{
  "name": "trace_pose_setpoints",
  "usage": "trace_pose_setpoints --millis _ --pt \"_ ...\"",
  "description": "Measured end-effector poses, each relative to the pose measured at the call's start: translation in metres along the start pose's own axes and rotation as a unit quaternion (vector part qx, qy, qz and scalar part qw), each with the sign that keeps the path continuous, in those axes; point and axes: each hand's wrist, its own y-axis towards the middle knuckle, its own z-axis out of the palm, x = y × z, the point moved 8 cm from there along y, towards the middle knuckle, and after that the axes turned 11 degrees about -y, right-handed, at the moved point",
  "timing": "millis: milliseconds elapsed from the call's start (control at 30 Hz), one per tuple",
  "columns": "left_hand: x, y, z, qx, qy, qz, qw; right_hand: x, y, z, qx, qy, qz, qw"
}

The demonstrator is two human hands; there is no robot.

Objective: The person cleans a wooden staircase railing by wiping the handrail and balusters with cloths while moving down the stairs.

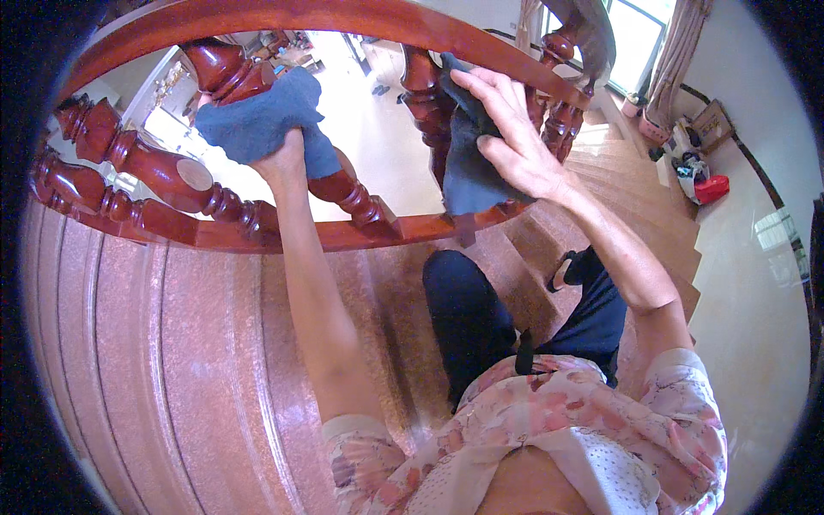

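My left hand (283, 158) is wrapped in a blue cloth (257, 119), which it presses around a turned, varnished wooden baluster (351, 190). The cloth hides most of its fingers. To the right, my right hand (515, 132) holds a darker grey-blue cloth (473, 164) against another baluster (425, 90). Its fingers and thumb lie over the cloth, whose lower end hangs down to the bottom rail (335, 237). Above both hands curves the glossy red-brown handrail (309, 16).
Reddish stone stair treads (193, 322) fan out beneath me, and more steps (631, 193) curve down at the right. A red bag (711, 188) and other items stand by the white wall. Through the balusters a pale floor (386, 148) shows far below.
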Motion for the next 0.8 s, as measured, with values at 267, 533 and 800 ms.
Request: trace_pose_setpoints --millis 267,533,800 --pt "0.008 -0.007 0.003 0.02 -0.048 -0.067 0.996 -0.034 -0.01 0.062 -0.238 0.023 0.175 0.955" --pt "0.016 -0.007 0.009 0.071 -0.004 -0.052 0.996 -0.097 -0.004 0.106 -0.211 0.365 0.38 0.823" --pt "0.008 -0.005 0.015 0.052 0.058 -0.021 0.997 -0.09 0.028 0.115 0.067 0.584 0.444 0.677"
